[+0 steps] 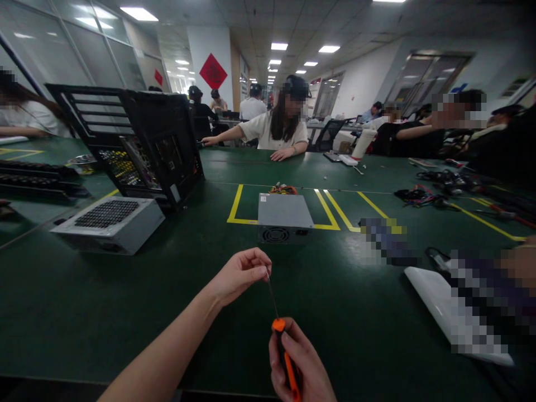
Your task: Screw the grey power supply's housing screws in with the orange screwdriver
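Note:
An orange and black screwdriver (288, 362) is gripped by its handle in my right hand (307, 360), its thin metal shaft pointing up and away from me. At the shaft's tip, the thumb and fingers of my left hand (243, 273) are pinched together. Whether a small part such as a screw is also between them is hidden. Beyond my hands, a grey power supply unit (285, 209) rests on the green table (201, 346), fan side toward me, with bundled cables behind it.
A second power supply unit (113, 223) lies at left, beside an open black computer case (163, 139). At right are a white object (435, 307), partly blurred, and tangled cables (444, 187). Across the table sits a person (272, 131), one arm stretched toward the case.

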